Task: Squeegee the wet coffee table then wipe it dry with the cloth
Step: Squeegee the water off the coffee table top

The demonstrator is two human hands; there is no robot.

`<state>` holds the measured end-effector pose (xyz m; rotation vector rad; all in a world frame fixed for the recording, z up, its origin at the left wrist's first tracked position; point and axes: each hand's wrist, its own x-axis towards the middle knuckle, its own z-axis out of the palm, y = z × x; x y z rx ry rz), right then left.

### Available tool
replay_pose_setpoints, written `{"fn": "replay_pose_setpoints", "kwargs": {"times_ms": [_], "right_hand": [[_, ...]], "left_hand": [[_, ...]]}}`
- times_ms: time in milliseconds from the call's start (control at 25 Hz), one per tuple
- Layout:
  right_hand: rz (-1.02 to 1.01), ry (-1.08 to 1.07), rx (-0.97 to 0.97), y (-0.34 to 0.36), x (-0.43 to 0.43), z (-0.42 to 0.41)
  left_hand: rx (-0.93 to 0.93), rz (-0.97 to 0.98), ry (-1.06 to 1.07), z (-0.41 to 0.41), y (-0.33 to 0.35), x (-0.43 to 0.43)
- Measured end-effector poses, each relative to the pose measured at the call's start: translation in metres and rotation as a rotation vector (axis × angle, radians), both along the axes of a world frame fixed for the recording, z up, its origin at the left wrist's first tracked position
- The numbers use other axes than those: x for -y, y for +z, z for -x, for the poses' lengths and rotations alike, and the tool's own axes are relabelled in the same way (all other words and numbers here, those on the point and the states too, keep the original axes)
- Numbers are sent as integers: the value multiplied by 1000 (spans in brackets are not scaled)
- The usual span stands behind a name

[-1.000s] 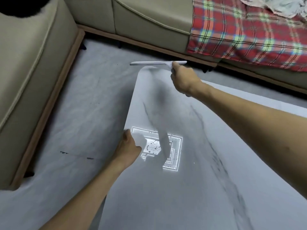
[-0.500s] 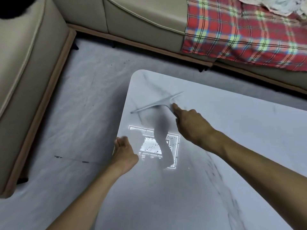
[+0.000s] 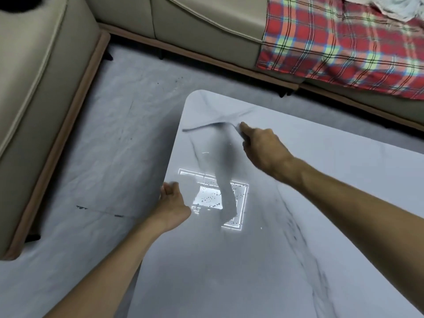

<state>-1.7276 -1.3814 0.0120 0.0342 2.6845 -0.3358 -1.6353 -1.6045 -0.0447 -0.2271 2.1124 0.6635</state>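
Note:
The white marble-look coffee table (image 3: pixel 298 226) fills the lower right, its rounded far-left corner toward the sofa. My right hand (image 3: pixel 263 148) grips a thin grey squeegee (image 3: pixel 206 127), whose blurred blade lies across the tabletop near that corner. My left hand (image 3: pixel 172 203) rests on the table's left edge, fingers curled over it. Water droplets show in the bright ceiling-light reflection (image 3: pixel 213 198) between the hands. A whitish cloth (image 3: pixel 394 5) lies crumpled on the sofa at the top right.
A beige sofa (image 3: pixel 34 88) wraps the left and back. A red plaid blanket (image 3: pixel 332 42) covers its right part. Grey marbled floor (image 3: pixel 103 145) lies between sofa and table, with a dark streak (image 3: pixel 101 212) near my left forearm.
My right hand pulled the squeegee from the table's far corner edge toward me across the top. The left hand kept hold of the table's left edge.

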Motion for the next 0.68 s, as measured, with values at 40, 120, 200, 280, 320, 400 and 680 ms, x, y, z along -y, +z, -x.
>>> {"fn": "replay_pose_setpoints", "kwargs": {"times_ms": [40, 120, 200, 280, 320, 400, 680], "right_hand": [[-1, 12, 19, 5, -3, -19], [-13, 27, 99, 18, -8, -59], [-28, 19, 168, 30, -15, -80], [-17, 0, 120, 37, -27, -74], [-15, -4, 45, 36, -34, -62], [-39, -29, -90, 33, -46, -23], [-71, -239, 43, -3, -70, 26]], "left_hand": [[15, -8, 6, 0, 0, 0], [44, -24, 42, 1, 3, -1], [52, -33, 98, 3, 10, -5], [31, -26, 118, 4, 15, -8], [19, -17, 104, 5, 17, -9], [13, 10, 76, 4, 19, -10], [55, 27, 73, 6, 11, -13]]}}
